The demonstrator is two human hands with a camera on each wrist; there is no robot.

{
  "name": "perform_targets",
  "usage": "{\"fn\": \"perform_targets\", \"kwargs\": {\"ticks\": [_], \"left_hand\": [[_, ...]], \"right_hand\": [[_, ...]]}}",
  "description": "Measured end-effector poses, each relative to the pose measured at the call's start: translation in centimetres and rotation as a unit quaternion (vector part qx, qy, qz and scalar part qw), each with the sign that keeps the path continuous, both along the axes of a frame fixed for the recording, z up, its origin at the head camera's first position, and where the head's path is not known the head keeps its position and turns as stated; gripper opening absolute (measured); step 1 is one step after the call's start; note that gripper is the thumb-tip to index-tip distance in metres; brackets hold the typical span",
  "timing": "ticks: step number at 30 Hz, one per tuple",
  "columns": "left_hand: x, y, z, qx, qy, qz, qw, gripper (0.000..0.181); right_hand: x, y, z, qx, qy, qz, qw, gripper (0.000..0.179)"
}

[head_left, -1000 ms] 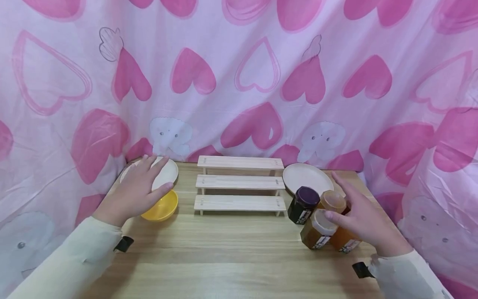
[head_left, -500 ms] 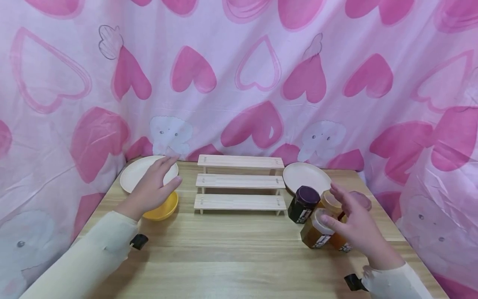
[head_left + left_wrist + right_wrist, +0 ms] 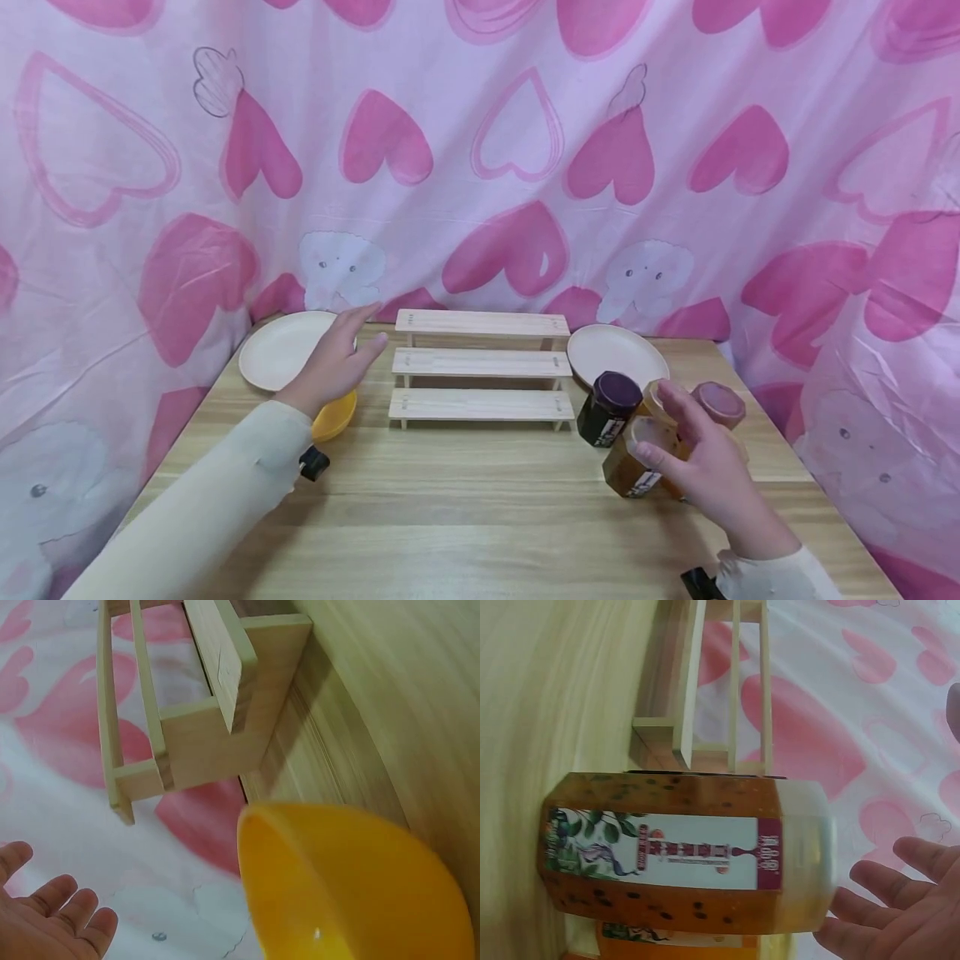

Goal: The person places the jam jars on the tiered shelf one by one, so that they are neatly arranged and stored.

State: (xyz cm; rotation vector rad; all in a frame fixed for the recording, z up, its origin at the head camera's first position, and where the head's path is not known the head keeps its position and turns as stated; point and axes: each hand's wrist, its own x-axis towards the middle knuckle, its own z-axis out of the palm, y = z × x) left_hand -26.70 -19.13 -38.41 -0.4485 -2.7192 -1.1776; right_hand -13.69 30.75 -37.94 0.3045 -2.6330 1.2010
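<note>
My left hand [image 3: 330,367] hovers with relaxed fingers over the yellow bowl [image 3: 334,417], hiding part of it and of the left plate. In the left wrist view the bowl [image 3: 360,885] appears large beside that hand's fingertips. My right hand [image 3: 708,471] is spread above a cluster of jars and holds nothing. Nearest it is a jar of brown, seed-flecked preserve [image 3: 633,467] with a pale lid; its label faces the right wrist camera [image 3: 660,851]. A dark jar [image 3: 610,410] stands to its left. Behind sit a yellow-lidded jar [image 3: 654,402] and a pink-lidded jar [image 3: 720,405], partly covered.
A three-step wooden stand [image 3: 481,405] occupies the table's back middle. White plates flank it, one at left [image 3: 270,354] and one at right [image 3: 617,354]. A pink heart-patterned curtain [image 3: 480,167] hangs close behind and along both sides of the wooden table [image 3: 480,517].
My left hand has shifted right, off the left plate toward the stand, uncovering most of that plate. The right hand has drifted slightly left and down, revealing the pink-lidded jar.
</note>
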Motion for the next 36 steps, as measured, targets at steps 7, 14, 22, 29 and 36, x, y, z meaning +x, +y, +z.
{"fn": "perform_targets", "kwargs": {"ticks": [7,14,22,29,36], "left_hand": [[-1.5,1.5,-1.2,0.06,-0.006,0.017,0.998,0.057],[-2.7,2.4,-1.8,0.105,-0.017,0.026,0.994,0.056],[-4.1,3.6,-2.7,0.178,-0.052,0.043,0.9818,0.052],[-4.9,4.7,-3.4,0.229,-0.094,0.047,0.9678,0.054],[-5.1,5.2,-4.0,0.228,-0.123,0.066,0.9636,0.057]], "right_hand": [[0.1,-0.1,-0.9,-0.003,0.001,0.001,1.0,0.086],[0.1,-0.1,-1.7,-0.016,0.004,-0.005,0.9999,0.085],[0.1,-0.1,-2.6,-0.045,0.017,-0.009,0.9988,0.082],[0.3,-0.2,-3.3,-0.068,0.048,-0.019,0.9964,0.079],[0.7,-0.5,-3.8,-0.059,0.02,-0.047,0.9969,0.086]]}}
